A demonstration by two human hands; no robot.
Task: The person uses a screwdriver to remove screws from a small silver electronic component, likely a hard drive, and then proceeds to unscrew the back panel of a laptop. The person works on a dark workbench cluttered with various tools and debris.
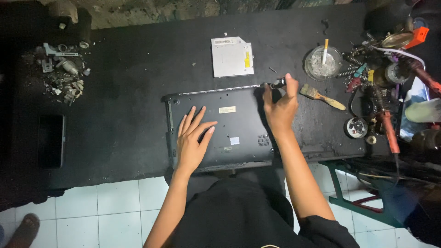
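A black laptop lies upside down on the dark workbench, its bottom cover facing up. My left hand rests flat on the cover with fingers spread, holding nothing. My right hand grips a small screwdriver with a black handle, its tip at the laptop's far right corner. A silver optical drive lies on the bench just beyond the laptop.
A glass ashtray with a cigarette and a paint brush lie right of the laptop. Tools, springs and tape rolls crowd the far right. A heap of small metal parts and a dark phone are at left.
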